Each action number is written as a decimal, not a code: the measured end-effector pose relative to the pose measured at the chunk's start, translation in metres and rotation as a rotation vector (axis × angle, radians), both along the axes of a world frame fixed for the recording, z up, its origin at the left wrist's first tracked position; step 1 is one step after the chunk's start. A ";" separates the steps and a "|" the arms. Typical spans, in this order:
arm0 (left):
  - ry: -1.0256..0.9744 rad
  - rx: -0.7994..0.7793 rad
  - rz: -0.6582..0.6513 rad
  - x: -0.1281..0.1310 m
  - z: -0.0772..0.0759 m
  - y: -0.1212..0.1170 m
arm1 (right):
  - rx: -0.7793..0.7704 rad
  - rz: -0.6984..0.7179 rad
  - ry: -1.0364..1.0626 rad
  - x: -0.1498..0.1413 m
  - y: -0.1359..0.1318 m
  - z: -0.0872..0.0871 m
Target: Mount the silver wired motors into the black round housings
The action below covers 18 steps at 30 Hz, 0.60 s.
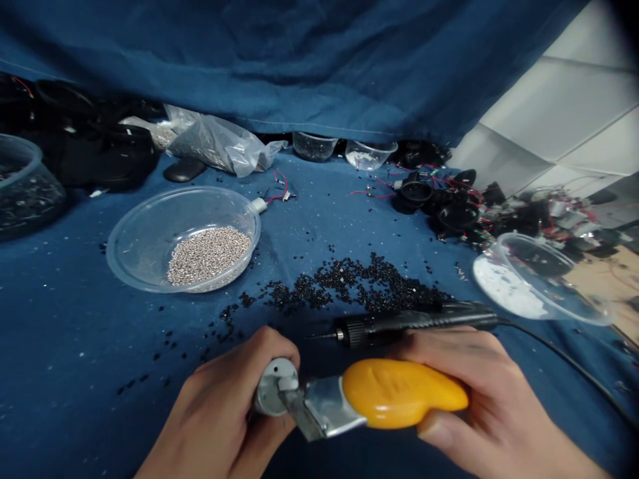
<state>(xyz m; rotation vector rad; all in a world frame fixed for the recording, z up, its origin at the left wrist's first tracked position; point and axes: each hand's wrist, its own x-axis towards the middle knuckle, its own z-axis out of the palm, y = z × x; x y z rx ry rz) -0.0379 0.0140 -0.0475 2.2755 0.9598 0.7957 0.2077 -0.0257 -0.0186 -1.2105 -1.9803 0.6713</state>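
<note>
From the head camera, the left hand (219, 406) is curling around a small silver motor (275, 387), its fingers wrapped closed on the round casing and its thumb lying below. The right hand (479, 392) is clamping shut on a yellow plastic handle (404, 394), with the thumb pressing underneath, and the same fingers are steadying a black corded soldering iron (404, 326), whose fine tip is pointing left, just above the motor. A steel bracket (324, 407) is joining the handle to the motor, so the two hands are gripping one piece between them. The handle is showing a faint moulded mark, too blurred to read. Black granules (349, 286) are lying scattered over the blue cloth (90, 346) just ahead of the hands. Beyond them, a clear plastic bowl (120, 249) is holding a heap of silver pellets (208, 254), with a bulging plastic bag (219, 143) behind it. Two small clear cups (314, 146) are standing at the back, and a tangle of black parts with red wires (449, 206) is spreading toward the right. A tilted clear container (539, 279) holding white powder is sitting near the right edge, just past the iron's black cord (564, 359)
</note>
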 end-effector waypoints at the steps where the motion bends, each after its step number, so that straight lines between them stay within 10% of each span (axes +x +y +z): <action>1: -0.002 -0.006 -0.002 0.000 0.000 0.000 | 0.003 0.000 0.000 0.000 0.000 0.000; 18: -0.046 -0.029 0.054 0.004 0.003 -0.001 | 0.014 -0.032 0.011 -0.002 0.001 0.000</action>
